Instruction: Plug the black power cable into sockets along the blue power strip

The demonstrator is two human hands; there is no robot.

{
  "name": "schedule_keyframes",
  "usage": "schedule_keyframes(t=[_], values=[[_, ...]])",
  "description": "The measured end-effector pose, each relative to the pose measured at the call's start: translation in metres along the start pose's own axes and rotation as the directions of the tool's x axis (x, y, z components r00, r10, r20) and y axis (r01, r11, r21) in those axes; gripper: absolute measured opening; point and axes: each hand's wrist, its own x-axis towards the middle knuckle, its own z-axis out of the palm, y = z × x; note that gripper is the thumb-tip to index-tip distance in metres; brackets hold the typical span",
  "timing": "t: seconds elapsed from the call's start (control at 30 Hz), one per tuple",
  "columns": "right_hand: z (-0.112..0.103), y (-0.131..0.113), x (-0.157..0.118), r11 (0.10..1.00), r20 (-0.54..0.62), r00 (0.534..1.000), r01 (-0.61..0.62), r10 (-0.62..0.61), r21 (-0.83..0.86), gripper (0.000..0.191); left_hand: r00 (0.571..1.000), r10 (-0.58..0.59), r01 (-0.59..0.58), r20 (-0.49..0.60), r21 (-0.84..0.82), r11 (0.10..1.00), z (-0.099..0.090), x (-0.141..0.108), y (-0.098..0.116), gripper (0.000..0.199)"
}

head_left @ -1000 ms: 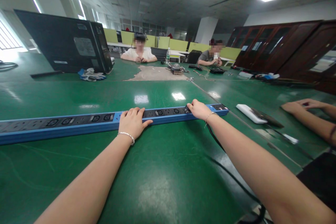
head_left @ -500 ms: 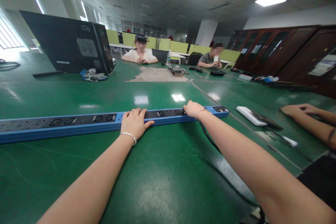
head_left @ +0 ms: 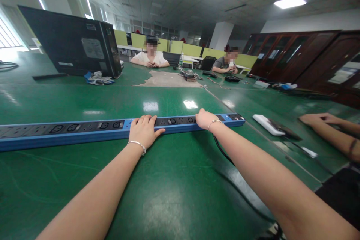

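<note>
A long blue power strip (head_left: 92, 135) with black sockets lies across the green table and runs out of view at the left. My left hand (head_left: 144, 129) spans its middle, fingers over the far edge and thumb out along the near side. Farther right, my right hand (head_left: 206, 119) is closed over the sockets, gripping the plug of a black cable (head_left: 222, 152); the fingers hide the plug itself, so how deep it sits cannot be seen. From under that hand the cable drops toward the table's near right edge.
A white box-shaped thing (head_left: 267, 124) lies beyond the strip's right end, near another person's forearms (head_left: 332, 127). At the back left stand a black computer case (head_left: 73, 45) and gloves (head_left: 98, 78). Two people sit across the table, by a bottle (head_left: 181, 60) and loose parts.
My right hand has shifted slightly left and lower over the sockets, now covering the dark bit that showed by its fingers. My left hand and the strip stay nearly in place.
</note>
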Motion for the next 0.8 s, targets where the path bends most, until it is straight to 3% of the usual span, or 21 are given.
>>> schedule_keyframes(t=[0.8], values=[[0.0089,0.0086,-0.0014,0.992,-0.067,0.997,-0.020,0.028,0.125,0.043,1.000,-0.003,0.004,-0.014,0.022,1.000,-0.0008,-0.0006,0.0008,0.060]])
